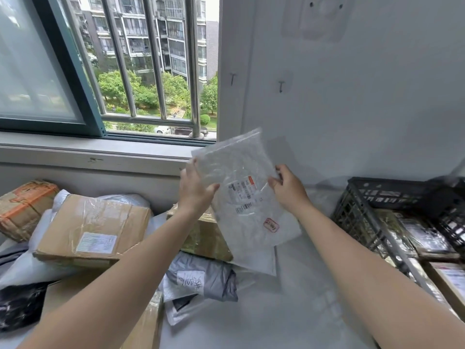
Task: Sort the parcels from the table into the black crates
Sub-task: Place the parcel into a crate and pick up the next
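Aloft, bubble mailer (234, 159); barcode label (242, 193) unreadable.

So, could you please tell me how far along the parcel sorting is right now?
Done: a few parcels already lie in the black crate on the right. In hand: the left hand and right hand hold a clear bubble mailer above the table. Left: several more lie there, including a cardboard box, a grey bag and an orange-taped box.
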Demonstrator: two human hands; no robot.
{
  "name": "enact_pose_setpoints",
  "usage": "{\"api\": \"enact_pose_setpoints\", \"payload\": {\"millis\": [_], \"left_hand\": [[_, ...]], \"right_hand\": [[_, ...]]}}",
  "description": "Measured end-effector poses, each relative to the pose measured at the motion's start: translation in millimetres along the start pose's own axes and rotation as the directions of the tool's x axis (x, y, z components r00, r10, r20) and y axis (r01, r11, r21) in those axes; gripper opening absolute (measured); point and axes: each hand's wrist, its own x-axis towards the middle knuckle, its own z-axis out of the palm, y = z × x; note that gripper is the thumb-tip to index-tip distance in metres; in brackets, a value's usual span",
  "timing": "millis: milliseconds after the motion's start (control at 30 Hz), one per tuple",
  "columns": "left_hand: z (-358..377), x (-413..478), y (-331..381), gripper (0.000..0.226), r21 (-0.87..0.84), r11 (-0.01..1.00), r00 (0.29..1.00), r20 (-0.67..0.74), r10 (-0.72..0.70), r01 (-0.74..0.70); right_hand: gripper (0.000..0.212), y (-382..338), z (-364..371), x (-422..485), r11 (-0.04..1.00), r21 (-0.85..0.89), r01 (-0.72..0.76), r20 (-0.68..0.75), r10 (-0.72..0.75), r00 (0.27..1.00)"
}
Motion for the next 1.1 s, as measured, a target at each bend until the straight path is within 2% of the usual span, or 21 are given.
{"api": "enact_pose_setpoints", "payload": {"millis": [100, 167, 233, 267, 333, 367, 467, 533, 567, 633, 700, 867, 967, 1100], "left_hand": [[-9, 5, 9, 0.105, 0.327, 0.914, 0.955, -0.09, 0.283, -0.24], [-15, 11, 20, 0.11, 0.371, 0.88, 0.946, -0.017, 0.324, -0.295], [-19, 16, 31, 0.1, 0.15, 0.967, 0.974, 0.133, 0.184, -0.204], [-20, 17, 33, 0.082, 0.007, 0.995, 0.973, 0.209, 0.1, -0.104], [-20, 17, 33, 0.033, -0.182, 0.981, 0.958, 0.288, -0.014, 0.069], [-19, 16, 30, 0.021, -0.252, 0.961, 0.958, 0.284, -0.037, 0.112], [-15, 9, 22, 0.016, -0.5, 0.845, 0.971, 0.226, -0.082, 0.188], [-15, 5, 19, 0.017, -0.596, 0.774, 0.972, 0.207, -0.108, 0.213], [-15, 2, 19, 0.017, -0.627, 0.747, 0.972, 0.205, -0.116, 0.222], [-14, -3, 18, 0.017, -0.656, 0.719, 0.971, 0.202, -0.126, 0.23], [-12, -10, 21, 0.019, -0.665, 0.713, 0.974, 0.192, -0.122, 0.221], [-9, -29, 30, 0.021, -0.668, 0.73, 0.989, 0.119, -0.088, 0.146], [-9, -38, 35, 0.022, -0.671, 0.729, 0.991, 0.095, -0.094, 0.133], [-13, -43, 40, 0.021, -0.672, 0.734, 0.995, 0.069, -0.073, 0.101]], "right_hand": [[0.018, -14, -19, 6, 0.956, -0.251, 0.154, 0.211, -0.101, 0.972], [0.019, -26, -29, 8, 0.934, -0.29, 0.209, 0.296, -0.12, 0.948], [0.017, -39, -36, 8, 0.938, -0.255, 0.233, 0.325, -0.143, 0.935], [0.016, -45, -39, 8, 0.937, -0.246, 0.248, 0.322, -0.162, 0.933], [0.018, -51, -43, 9, 0.909, -0.295, 0.294, 0.273, -0.215, 0.938], [0.021, -51, -44, 9, 0.883, -0.35, 0.313, 0.214, -0.25, 0.944], [0.041, -37, -48, 6, 0.838, -0.488, 0.244, -0.09, -0.326, 0.941], [0.059, -20, -50, 2, 0.902, -0.424, 0.085, -0.227, -0.197, 0.954], [0.069, -12, -50, -1, 0.942, -0.337, -0.008, -0.228, -0.073, 0.971], [0.087, 3, -50, -7, 0.978, -0.121, -0.167, -0.139, 0.15, 0.979], [0.097, 14, -49, -13, 0.976, 0.0, -0.219, -0.102, 0.218, 0.97], [0.098, 20, -58, -24, 0.992, 0.082, -0.094, -0.244, 0.111, 0.963], [0.101, 14, -66, -30, 0.997, 0.078, 0.01, -0.269, 0.011, 0.963], [0.101, 4, -67, -33, 0.998, 0.042, 0.05, -0.291, -0.035, 0.956]]}}
